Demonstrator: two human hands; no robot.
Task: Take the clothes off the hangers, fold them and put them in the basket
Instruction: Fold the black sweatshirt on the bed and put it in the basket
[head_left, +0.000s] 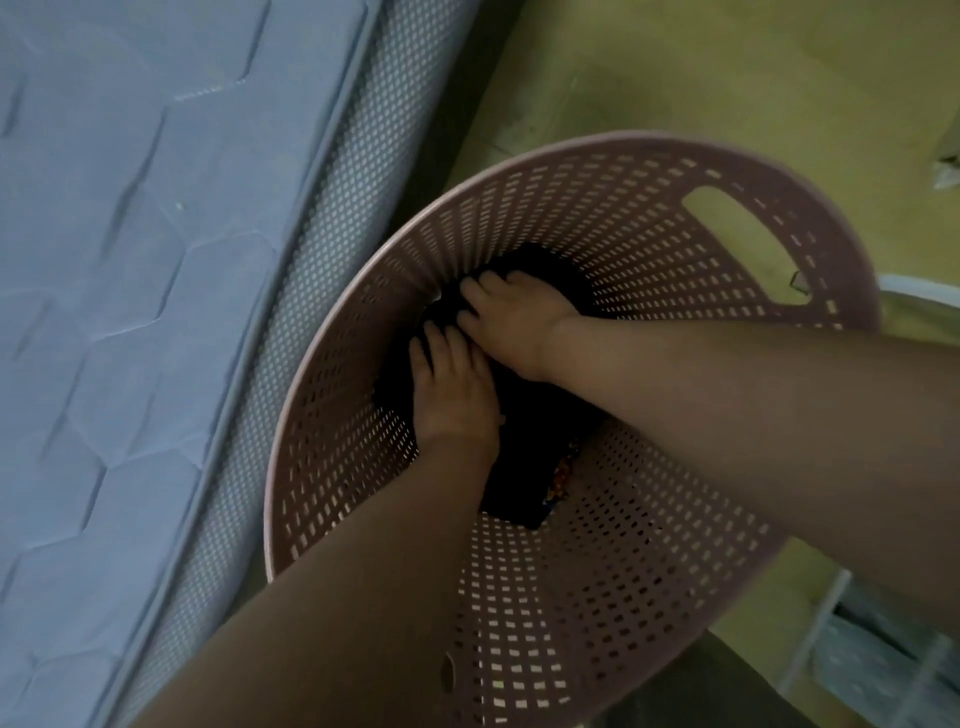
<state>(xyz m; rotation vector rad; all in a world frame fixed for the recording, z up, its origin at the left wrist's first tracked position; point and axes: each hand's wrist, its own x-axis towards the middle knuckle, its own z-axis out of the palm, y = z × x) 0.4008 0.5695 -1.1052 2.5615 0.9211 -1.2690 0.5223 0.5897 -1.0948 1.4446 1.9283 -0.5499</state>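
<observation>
A pink perforated laundry basket (649, 218) stands on the floor beside the bed. At its bottom lies a folded black garment (535, 441) with a bit of coloured print at one edge. Both my arms reach down into the basket. My left hand (457, 389) lies flat on the garment, fingers straight, pressing it down. My right hand (511, 325) rests on the garment just beyond the left one, fingers spread and flat. No hanger is in view.
A mattress with a pale blue quilted cover (130, 260) and a mesh side (322, 249) runs along the left, touching the basket. Yellowish floor (727, 67) lies beyond the basket. A white metal frame (831, 623) shows at the lower right.
</observation>
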